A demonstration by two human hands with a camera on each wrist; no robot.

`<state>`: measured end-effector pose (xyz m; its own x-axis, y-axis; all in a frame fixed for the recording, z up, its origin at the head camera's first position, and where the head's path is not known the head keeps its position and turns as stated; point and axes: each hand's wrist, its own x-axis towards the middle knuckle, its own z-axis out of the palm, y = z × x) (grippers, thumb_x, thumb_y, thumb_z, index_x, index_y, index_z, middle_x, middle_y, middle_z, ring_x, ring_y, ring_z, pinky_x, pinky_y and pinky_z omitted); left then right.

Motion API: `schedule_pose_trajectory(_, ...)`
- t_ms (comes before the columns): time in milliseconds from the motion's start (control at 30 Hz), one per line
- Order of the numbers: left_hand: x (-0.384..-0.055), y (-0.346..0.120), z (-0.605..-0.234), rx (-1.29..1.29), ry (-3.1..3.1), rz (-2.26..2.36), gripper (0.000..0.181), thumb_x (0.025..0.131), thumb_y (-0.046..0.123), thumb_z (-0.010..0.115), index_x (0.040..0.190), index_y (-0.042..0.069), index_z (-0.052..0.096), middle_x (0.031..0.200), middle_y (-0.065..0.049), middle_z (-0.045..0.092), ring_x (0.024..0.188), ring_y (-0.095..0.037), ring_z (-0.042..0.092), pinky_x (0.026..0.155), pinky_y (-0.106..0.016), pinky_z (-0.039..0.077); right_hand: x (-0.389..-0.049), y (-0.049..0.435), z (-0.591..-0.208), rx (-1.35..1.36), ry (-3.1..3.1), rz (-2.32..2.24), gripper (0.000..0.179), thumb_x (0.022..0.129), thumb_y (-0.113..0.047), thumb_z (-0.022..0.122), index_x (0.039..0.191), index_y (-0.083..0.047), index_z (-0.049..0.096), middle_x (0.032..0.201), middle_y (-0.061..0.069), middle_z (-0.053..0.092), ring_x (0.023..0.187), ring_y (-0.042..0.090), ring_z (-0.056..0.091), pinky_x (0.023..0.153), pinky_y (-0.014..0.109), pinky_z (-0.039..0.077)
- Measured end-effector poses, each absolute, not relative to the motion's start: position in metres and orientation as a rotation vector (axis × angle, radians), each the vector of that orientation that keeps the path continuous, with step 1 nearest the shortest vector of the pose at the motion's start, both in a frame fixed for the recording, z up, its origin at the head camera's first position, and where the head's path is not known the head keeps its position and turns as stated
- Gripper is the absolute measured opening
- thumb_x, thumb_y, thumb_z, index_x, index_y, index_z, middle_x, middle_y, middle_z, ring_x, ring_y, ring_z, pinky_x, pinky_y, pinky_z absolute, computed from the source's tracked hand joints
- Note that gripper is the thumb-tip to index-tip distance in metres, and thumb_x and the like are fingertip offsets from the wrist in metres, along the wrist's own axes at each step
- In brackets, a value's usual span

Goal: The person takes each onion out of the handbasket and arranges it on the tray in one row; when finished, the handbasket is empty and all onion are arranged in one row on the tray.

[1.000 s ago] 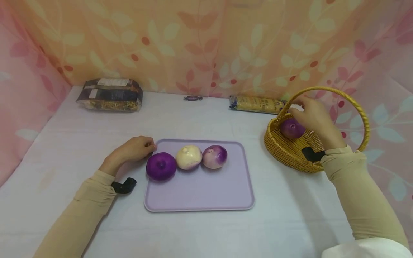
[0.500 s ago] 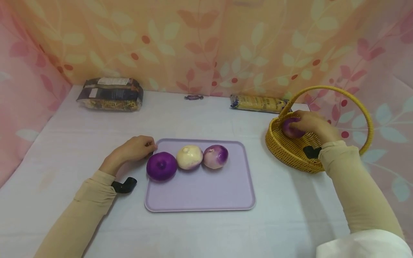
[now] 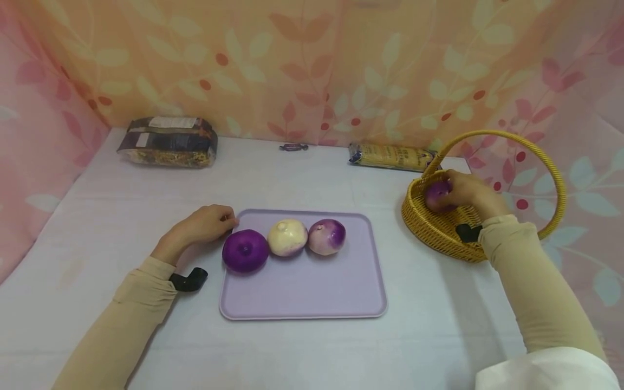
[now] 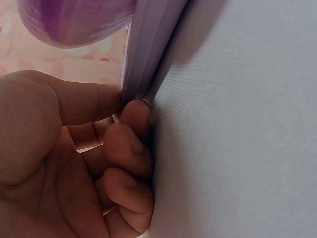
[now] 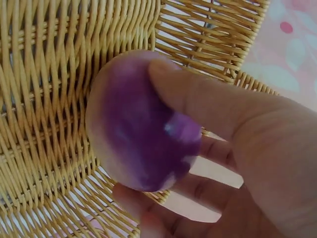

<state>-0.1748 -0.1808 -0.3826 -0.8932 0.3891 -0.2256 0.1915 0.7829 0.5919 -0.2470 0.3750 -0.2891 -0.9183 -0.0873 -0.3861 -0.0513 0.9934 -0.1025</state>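
Inside the wicker basket (image 3: pixel 441 246), my right hand (image 3: pixel 467 190) grips a purple-and-white turnip (image 3: pixel 436 197). In the right wrist view the thumb lies over the turnip (image 5: pixel 143 124) and the fingers curl beneath it, close to the woven wall. My left hand (image 3: pixel 205 225) is at the upper left corner of the lilac tray (image 3: pixel 302 292). The left wrist view has its thumb and forefinger pinching the tray's rim (image 4: pixel 143 49). A row on the tray holds a deep purple turnip (image 3: pixel 245 251), a mostly white turnip (image 3: pixel 287 237) and a half-purple turnip (image 3: pixel 326 236).
At the back of the white-covered table lie a dark bag (image 3: pixel 168 142), a small wrapped candy (image 3: pixel 293 147) and a long yellow packet (image 3: pixel 392 157). The basket's tall handle (image 3: pixel 528 143) arches over the right forearm. Patterned curtains (image 3: pixel 312 70) stand behind and at both sides.
My right hand has gone down into the basket and taken hold of the turnip, which has shifted slightly. The left hand and the tray stay as they were.
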Motion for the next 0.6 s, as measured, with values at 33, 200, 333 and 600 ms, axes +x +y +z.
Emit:
schedule_pose_trajectory(33,-0.175,-0.181,-0.383,0.444,2.634,0.821,0.022,0.099,0.020,0.053,0.081,0.007,0.059,0.066,-0.001,0.053,0.065,-0.015,0.049,0.061,-0.028,0.038,-0.245,0.376,-0.290,-0.089,2.737,-0.142,0.081,0.086,-0.038,0.071,0.144,0.002,0.030,0.134,0.035,0.046,0.121,0.057,0.043,0.098,0.069,0.037)
schedule_pose_trajectory(200,-0.175,-0.180,-0.384,0.444,2.618,0.819,0.023,0.099,0.021,0.052,0.082,0.007,0.059,0.067,-0.001,0.054,0.063,-0.014,0.049,0.060,-0.028,0.039,-0.234,0.376,-0.288,-0.025,2.780,-0.215,0.088,0.087,-0.051,0.067,0.147,0.001,0.027,0.135,0.035,0.044,0.120,0.053,0.044,0.098,0.069,0.037)
schedule_pose_trajectory(333,-0.175,-0.180,-0.383,0.443,2.618,0.820,0.022,0.099,0.021,0.053,0.083,0.007,0.059,0.067,-0.001,0.054,0.063,-0.014,0.050,0.060,-0.028,0.039,-0.221,0.369,-0.278,0.023,2.897,-0.267,0.090,0.086,-0.057,0.066,0.140,0.005,0.028,0.127,0.035,0.047,0.112,0.051,0.050,0.092,0.066,0.042)
schedule_pose_trajectory(600,-0.174,-0.181,-0.381,0.443,2.626,0.826,0.022,0.099,0.021,0.052,0.084,0.007,0.060,0.067,-0.001,0.054,0.064,-0.014,0.050,0.061,-0.028,0.039,-0.187,0.326,-0.258,-0.090,3.093,-0.438,0.092,0.085,-0.053,0.069,0.148,-0.008,0.020,0.125,0.036,0.047,0.106,0.051,0.054,0.088,0.066,0.046)
